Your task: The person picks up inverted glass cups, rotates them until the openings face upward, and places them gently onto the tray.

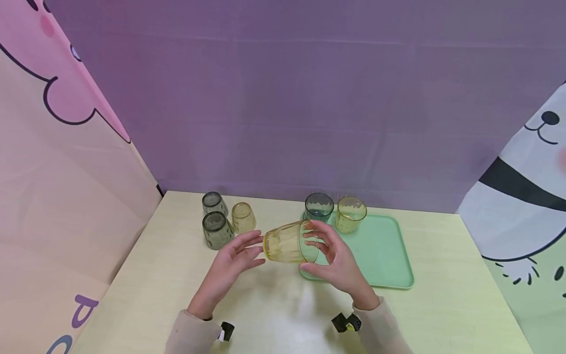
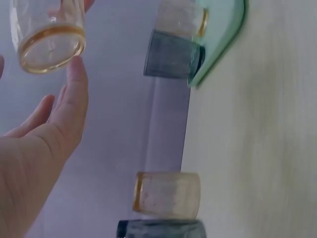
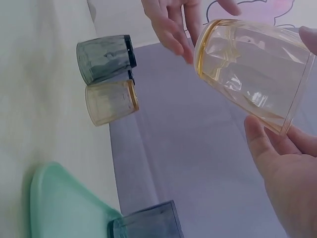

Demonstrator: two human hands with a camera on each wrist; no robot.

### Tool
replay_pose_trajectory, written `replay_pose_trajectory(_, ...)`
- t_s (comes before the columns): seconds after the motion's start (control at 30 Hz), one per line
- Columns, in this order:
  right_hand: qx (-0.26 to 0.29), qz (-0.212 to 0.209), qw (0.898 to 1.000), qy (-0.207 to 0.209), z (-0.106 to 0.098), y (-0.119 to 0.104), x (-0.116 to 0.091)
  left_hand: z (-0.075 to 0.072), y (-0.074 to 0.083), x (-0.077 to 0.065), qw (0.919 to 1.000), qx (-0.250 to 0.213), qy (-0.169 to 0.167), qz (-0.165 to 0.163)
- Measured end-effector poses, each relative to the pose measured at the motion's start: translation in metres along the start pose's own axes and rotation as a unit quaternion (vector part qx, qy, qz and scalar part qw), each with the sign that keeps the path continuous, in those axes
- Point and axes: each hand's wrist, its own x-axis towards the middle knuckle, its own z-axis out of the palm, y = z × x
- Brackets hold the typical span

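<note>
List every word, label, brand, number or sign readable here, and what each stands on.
"P": a slanted purple letter, apparently a P, on the pale pink printed fabric sheet at left.
Unreadable: the curved blue mark below it, cut off by the picture's edge.
None readable on the raised transparent yellow glass tumbler or the pale green rectangular plastic-looking tray.

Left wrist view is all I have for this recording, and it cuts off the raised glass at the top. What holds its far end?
Observer: The right hand grips the raised glass near its rim.
Operator: Which way does its opening face?
Observer: Rightward in the head view.
Operator: How many glasses stand left of the tray?
Observer: Three: the head view shows two dark glasses and one yellow glass.
</note>
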Motion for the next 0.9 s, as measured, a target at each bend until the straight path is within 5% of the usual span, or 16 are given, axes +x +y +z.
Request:
replay_pose_trajectory(0.23,-0.035,-0.002,0.999,0.003,-0.007,-0.001,-0.001,-0.005,0.008,-0.002,0.9926,0.119,0.027,-0.002)
replay_pose_trajectory(0.57,-0.085,-0.005,0.996,0.006,-0.014,-0.009,-0.002,-0.01,0.02,0.0,0.9516,0.3,0.069,0.001)
replay_pose_trajectory(0.73,-0.117,-0.001,0.993,0.012,-0.019,-0.01,-0.002,-0.013,0.021,0.001,0.9231,0.376,0.077,0.021)
replay_pose_trajectory(0.9,-0.149,0.001,0.989,0.018,-0.024,-0.011,-0.003,-0.016,0.022,0.0,0.88,0.466,0.083,0.037)
